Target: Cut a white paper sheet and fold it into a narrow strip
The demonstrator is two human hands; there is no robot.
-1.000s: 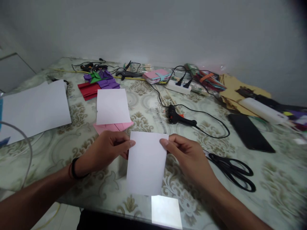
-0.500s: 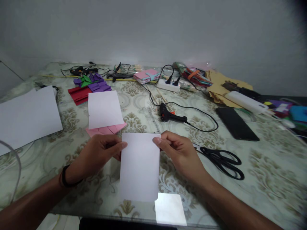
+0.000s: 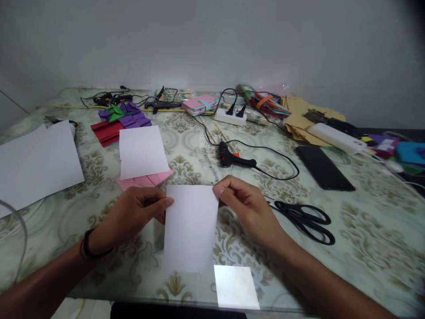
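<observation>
A white rectangular sheet of paper (image 3: 190, 230) is held up in front of me above the table. My left hand (image 3: 137, 210) pinches its upper left edge, thumb on the near face. At its upper right corner my right hand (image 3: 247, 206) grips it between thumb and fingers. Behind my left hand another white sheet (image 3: 142, 153) lies partly over folded pink paper (image 3: 146, 179). Black-handled scissors (image 3: 305, 217) rest to the right of my right hand, their blades partly hidden behind it.
A black glue gun (image 3: 235, 157) with a looping cord lies mid-table. Large white sheets (image 3: 36, 164) are at the left, with red (image 3: 108, 133) and purple folded paper (image 3: 134, 119) nearby. A black phone (image 3: 324, 168), a power strip (image 3: 229, 117) and brown paper (image 3: 308, 113) lie farther back.
My right hand has shifted slightly up to the paper's top right corner. The sheet's lower right corner, rounded before, no longer shows that curve. The view has turned a little.
</observation>
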